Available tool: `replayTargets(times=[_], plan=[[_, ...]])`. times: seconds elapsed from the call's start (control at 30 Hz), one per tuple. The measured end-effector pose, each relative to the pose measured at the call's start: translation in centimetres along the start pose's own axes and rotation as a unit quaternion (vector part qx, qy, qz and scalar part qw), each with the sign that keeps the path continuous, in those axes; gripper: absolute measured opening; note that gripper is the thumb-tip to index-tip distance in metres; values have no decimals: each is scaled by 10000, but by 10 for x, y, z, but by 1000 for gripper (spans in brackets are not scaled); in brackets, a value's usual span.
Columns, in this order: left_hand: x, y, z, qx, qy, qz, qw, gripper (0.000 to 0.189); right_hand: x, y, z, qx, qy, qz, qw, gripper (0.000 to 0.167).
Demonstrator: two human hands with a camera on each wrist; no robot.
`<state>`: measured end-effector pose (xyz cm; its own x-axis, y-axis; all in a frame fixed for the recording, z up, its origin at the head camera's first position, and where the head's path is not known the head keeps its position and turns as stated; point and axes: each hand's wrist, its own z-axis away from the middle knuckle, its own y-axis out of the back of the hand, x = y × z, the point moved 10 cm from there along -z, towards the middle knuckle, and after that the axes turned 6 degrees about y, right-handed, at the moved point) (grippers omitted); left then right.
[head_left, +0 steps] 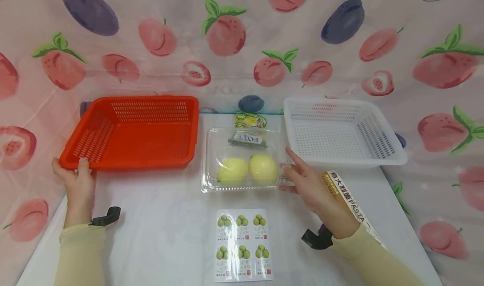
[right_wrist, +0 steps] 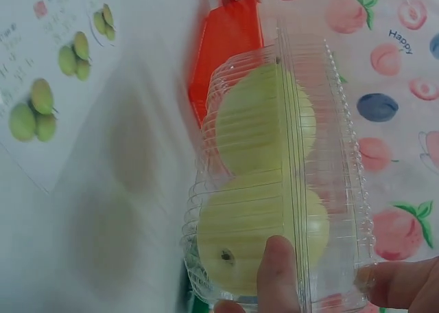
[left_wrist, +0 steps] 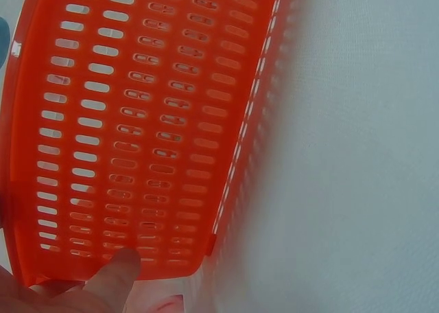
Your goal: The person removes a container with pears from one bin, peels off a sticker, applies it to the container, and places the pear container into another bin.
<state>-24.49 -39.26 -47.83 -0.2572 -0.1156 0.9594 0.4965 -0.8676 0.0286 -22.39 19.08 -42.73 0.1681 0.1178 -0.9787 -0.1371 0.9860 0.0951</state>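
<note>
My left hand (head_left: 79,189) grips the near left corner of a red plastic basket (head_left: 151,166), thumb on the near side and fingers at the end. In the left wrist view, the thumb (left_wrist: 120,275) presses against the slotted wall. My right hand (head_left: 314,191) holds the right end of a clear plastic clamshell box (head_left: 223,141). Two yellow-green round fruits (head_left: 263,169) lie side by side inside it. The right wrist view shows a fingertip (right_wrist: 278,265) on the box's side and other fingers at its lower end. Fruit-shaped shadows fall on the table beside the box.
A white plastic basket (head_left: 325,141) stands at the back right. Behind and under the box lie a dark green packet (head_left: 247,138) and a yellow-green packet (head_left: 249,120). A sticker sheet (head_left: 243,246) lies in front; a pasta box (head_left: 345,198) is partly under my right forearm.
</note>
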Motion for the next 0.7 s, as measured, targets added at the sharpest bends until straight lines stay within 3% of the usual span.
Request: replayTargets(times=[0.3,0.57,0.7], plan=[[-1,0,-1,-30,-72,177,9998,80,32,-8,4,17,-15,-290,9996,61],[4,-1,1,-33,-350,787,9963,77,50,-11,-4,174,-104,-492,9986,65],[5,-2,1,-24,-324,716,9969,77,53,-10,-8,188,-131,-439,9988,65]])
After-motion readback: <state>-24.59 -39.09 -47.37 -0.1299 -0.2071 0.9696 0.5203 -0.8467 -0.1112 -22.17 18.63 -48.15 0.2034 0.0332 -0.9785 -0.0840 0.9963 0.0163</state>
